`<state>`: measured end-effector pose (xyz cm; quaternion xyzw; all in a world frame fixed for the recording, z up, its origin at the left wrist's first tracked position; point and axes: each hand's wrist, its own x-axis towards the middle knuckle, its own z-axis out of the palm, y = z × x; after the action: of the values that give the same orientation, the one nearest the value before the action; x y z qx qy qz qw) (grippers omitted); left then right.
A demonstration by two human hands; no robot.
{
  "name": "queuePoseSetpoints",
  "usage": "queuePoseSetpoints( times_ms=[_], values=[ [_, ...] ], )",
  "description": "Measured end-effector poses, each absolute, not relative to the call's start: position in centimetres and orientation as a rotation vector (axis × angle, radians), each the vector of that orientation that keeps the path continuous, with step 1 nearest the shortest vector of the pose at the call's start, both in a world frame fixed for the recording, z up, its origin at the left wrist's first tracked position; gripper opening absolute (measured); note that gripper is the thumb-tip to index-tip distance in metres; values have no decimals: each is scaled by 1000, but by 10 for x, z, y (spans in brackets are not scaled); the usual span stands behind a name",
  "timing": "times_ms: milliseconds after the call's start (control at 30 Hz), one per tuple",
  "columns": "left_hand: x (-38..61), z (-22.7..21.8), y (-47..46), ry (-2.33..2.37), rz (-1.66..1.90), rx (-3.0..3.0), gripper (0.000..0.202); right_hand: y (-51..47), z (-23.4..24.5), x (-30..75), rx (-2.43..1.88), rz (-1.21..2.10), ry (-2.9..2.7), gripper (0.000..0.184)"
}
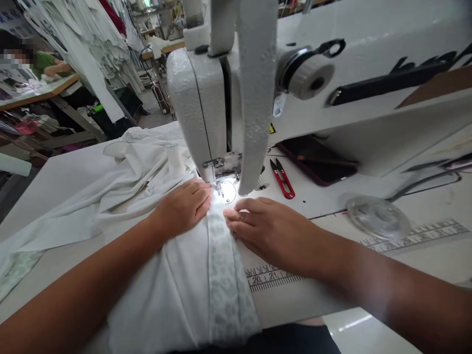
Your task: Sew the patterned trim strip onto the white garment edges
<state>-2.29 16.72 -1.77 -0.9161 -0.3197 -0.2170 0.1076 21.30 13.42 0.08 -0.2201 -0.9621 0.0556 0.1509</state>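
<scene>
Left hand [182,207] and right hand [267,231], fingers together and unclamped, lie flat on white cloth with a pale patterned band [223,280] at the metal presser foot [221,169] of a white sewing machine [193,110], apparently keeping the layers smooth.

Left hand [182,209] lying flat and pressing downward near the middle of the frame, with fingers [199,192] pointing up and toward the right, close together. Right hand [273,236] also lying open, its fingertips [236,214] stretching toward the left and coming just beside the left hand. Left forearm [84,295] reaching in from the lower left corner, right forearm [401,300] reaching in from the lower right.
</scene>
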Motion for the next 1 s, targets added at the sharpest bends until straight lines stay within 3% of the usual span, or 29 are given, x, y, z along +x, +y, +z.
queuePoseSetpoints(
  times_ms=[267,433,633,800,1000],
  values=[
    [-35,-22,204,-863,-589,-2568,28,153,5,202,-737,137,-2847,28],
    [-36,-15,198,-915,-614,-2660,14,150,-2,203,-736,180,-2758,21],
    [-30,0,98,-1179,-697,-2866,25,63,-4,227,-887,459,-2456,27],
    [-18,-2,16,-1218,-545,-3041,31,-32,-33,217,-1124,913,-2190,7],
    [-16,-6,-13,-1222,-647,-2958,30,-55,-60,185,-1276,846,-2059,14]
  ],
)
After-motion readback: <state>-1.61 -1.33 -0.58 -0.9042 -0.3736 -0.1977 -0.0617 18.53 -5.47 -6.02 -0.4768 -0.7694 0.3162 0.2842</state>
